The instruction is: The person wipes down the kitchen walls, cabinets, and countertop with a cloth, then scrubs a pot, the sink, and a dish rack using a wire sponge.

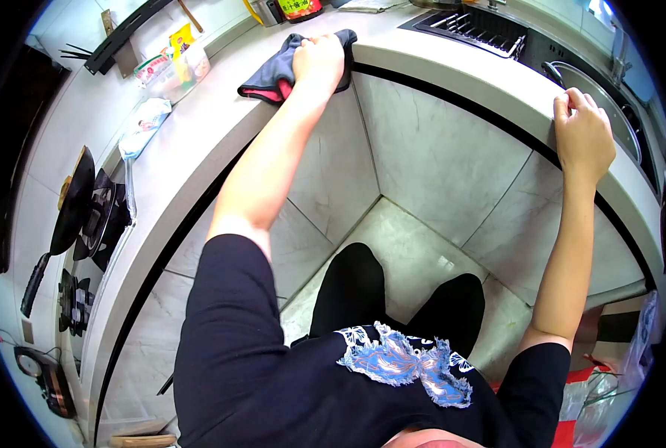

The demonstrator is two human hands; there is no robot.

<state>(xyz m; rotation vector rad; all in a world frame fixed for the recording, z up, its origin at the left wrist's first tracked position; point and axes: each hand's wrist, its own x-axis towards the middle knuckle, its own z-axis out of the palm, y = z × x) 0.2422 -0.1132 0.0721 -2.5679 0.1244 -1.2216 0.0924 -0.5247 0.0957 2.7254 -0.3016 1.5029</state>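
My left hand (320,63) is closed on a grey cleaning cloth (275,69) with a pink underside and dark trim. It presses the bunched cloth on the pale countertop (392,54), near the inner corner, and part of the cloth hangs over the front edge. My right hand (585,138) rests in a loose fist at the counter's edge beside the sink (602,101). Its fingers are curled, and nothing shows in them; the palm is hidden.
A dish rack (486,33) sits in the sink area. At the back stands a red-labelled bottle (300,7). On the left are a clear plastic box (187,69), a wipes pack (146,127), a frying pan (75,201) and a stove (101,216). Bags (602,396) stand lower right.
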